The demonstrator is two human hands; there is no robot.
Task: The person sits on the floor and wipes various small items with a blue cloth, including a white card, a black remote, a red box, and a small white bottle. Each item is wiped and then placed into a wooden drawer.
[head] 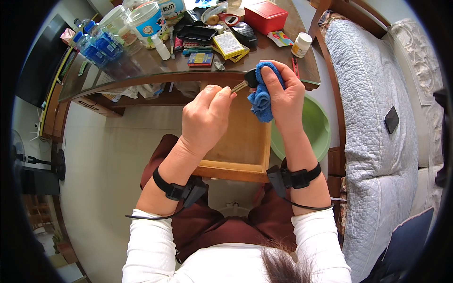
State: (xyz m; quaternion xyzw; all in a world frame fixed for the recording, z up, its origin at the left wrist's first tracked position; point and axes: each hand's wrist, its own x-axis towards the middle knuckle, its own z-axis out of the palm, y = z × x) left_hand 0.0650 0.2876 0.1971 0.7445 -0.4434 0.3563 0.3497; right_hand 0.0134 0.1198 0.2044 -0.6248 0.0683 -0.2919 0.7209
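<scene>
My left hand (208, 111) pinches the tip of a metal key blade (240, 86) between thumb and finger. The key's black head (251, 78) points to the right, toward my other hand. A folded blue cloth (262, 100), apparently terry, is gripped in my right hand (288, 93) and lies against that black head. How far the cloth wraps behind the head is hidden. Below both hands is a pulled-out wooden drawer (235, 145), its visible floor bare.
A glass-topped wooden table (170, 69) carries bottles (101, 46), a plastic bucket (147, 26), small boxes (228, 46), a red box (266, 17) and a white pill bottle (302, 45). A green basin (320, 127) stands right of the drawer. Farther right, a phone (391, 120) lies on a quilted sofa cover (371, 152).
</scene>
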